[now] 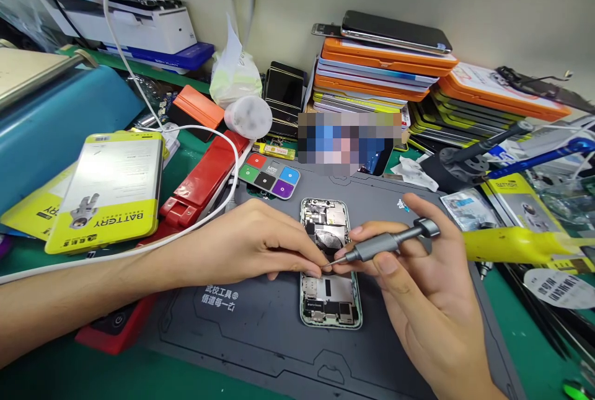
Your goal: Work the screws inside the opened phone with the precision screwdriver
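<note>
An opened phone (328, 293) lies on the grey work mat (260, 344), its inner parts bare inside a pale green frame. My right hand (425, 288) holds a grey precision screwdriver (379, 246), thumb and fingers round its handle and one finger by the end cap. The thin shaft slants down to the left, its tip at the fingertips of my left hand (260, 242). Those fingertips are pinched together over the middle of the phone, by the screwdriver tip. Whatever they pinch is hidden or too small to make out.
Left are yellow battery packs (105, 186), a red tool (199, 186) and a white cable (218, 214) running over my forearm. Behind the phone lies a coloured magnetic-looking pad (269, 175). Orange boxes (385, 53) are stacked at the back. A yellow bottle (515, 244) is right.
</note>
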The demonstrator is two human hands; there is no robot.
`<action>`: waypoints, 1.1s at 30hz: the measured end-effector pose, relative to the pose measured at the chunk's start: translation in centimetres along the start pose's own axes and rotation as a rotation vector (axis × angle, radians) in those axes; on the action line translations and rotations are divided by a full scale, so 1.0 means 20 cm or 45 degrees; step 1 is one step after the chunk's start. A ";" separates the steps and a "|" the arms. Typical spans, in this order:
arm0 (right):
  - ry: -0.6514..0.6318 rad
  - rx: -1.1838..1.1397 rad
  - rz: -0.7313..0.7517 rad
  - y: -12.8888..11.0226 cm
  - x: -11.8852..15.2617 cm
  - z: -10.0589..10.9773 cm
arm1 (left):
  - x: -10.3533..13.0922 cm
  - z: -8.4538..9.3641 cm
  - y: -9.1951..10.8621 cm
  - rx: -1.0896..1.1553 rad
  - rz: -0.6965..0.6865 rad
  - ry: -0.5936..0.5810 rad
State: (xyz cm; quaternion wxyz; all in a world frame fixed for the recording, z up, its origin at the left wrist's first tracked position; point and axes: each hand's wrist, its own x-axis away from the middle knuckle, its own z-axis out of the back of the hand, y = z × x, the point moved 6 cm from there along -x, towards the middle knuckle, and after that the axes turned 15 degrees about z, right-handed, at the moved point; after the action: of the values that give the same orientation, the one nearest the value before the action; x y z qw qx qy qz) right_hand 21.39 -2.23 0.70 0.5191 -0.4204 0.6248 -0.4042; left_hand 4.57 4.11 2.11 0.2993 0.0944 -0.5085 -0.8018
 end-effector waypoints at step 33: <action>0.025 -0.012 -0.056 0.01 0.00 0.00 | 0.00 0.01 0.02 0.051 -0.087 0.015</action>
State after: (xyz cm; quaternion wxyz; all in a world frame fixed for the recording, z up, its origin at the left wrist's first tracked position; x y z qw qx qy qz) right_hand 21.44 -2.17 0.54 0.5019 -0.4323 0.6225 -0.4167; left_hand 4.71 4.08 2.54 0.2728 0.1223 -0.5192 -0.8006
